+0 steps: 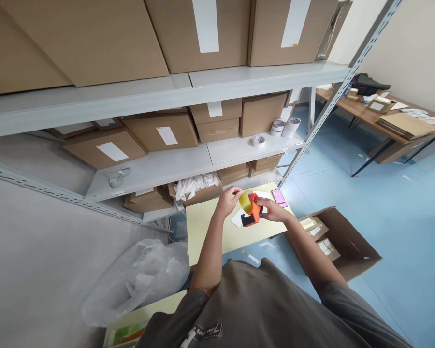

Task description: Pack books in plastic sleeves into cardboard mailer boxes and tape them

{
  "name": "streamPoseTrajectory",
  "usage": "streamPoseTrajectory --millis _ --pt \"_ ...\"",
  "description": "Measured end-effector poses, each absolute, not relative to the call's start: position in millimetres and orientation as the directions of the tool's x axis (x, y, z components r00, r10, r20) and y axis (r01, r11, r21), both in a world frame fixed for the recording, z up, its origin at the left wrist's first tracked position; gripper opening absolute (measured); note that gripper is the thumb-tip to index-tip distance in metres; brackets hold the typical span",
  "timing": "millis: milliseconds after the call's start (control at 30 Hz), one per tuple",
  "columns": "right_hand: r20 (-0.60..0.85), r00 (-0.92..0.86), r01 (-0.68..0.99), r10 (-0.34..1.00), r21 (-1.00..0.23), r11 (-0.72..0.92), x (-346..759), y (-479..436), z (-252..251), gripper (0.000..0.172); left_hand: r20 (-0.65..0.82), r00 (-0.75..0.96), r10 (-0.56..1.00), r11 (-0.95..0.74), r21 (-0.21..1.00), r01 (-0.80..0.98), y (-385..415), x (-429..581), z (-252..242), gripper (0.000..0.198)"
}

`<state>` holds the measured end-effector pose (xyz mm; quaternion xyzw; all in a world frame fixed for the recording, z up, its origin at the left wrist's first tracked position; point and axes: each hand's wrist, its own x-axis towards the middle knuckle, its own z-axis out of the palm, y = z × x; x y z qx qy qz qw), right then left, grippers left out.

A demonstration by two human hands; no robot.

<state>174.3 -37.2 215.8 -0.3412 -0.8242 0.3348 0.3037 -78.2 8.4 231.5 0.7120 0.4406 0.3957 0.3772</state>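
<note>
tape dispenser (255, 211) held up over the table (203, 232) between two hands.
the right hand (273, 210) grasps the orange dispenser from its side; the left hand (227, 201) has its fingers bent together beside the yellow tape roll (245, 203), though i cannot tell if they pinch the tape. white paper (237, 219) lies on the table below, and a phone (279, 198) lies near the right hand.

Tee (271, 302) is dk grey, short-slv, w/ lettered blk patch (213, 331).
</note>
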Motion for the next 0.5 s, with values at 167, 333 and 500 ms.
streamPoseTrajectory --millis 167,333,500 --pt "0.280 -0.544 0.433 0.791 -0.714 0.550 173 -37 209 0.010 0.164 0.303 0.939 -0.256 0.921 0.295 11 -81 224 0.017" --pt "0.240 -0.496 0.541 0.835 -0.667 0.513 166 -42 206 0.035 0.163 0.245 0.956 -0.234 0.927 0.294 13 -76 217 0.017" --pt "0.244 -0.445 0.574 0.862 -0.661 0.484 168 -35 197 0.050 0.253 0.226 0.941 -0.323 0.873 0.367 10 -80 222 0.017"
